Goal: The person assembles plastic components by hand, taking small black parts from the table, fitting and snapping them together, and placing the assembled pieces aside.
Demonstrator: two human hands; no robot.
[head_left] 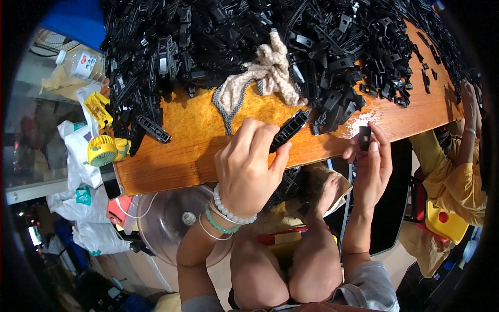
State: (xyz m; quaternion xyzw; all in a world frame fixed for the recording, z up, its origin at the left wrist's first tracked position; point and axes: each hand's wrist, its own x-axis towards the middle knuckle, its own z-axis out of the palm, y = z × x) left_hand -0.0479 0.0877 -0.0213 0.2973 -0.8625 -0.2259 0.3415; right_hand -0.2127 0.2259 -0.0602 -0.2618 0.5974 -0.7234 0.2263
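My left hand point(252, 158), with bead bracelets at its wrist, is closed around a long black plastic part point(290, 130) with a ribbed, hollow face. It holds the part tilted over the front of the wooden table point(192, 140). Over the table's front edge, my right hand point(371, 171) pinches a small flat black plastic piece point(365, 138) between thumb and fingers. The two parts are apart. Beyond my hands lies a crumpled beige cloth point(265, 73) with a grey striped edge. A single long black part point(153, 129) rests left of my left hand.
A large heap of black plastic parts point(208, 47) covers the table's back. White granules point(362, 122) lie near the front edge. A small yellow fan point(104, 150) stands at the left corner. Below is a clear plastic basin point(161, 229). Another person in yellow point(449, 171) sits at right.
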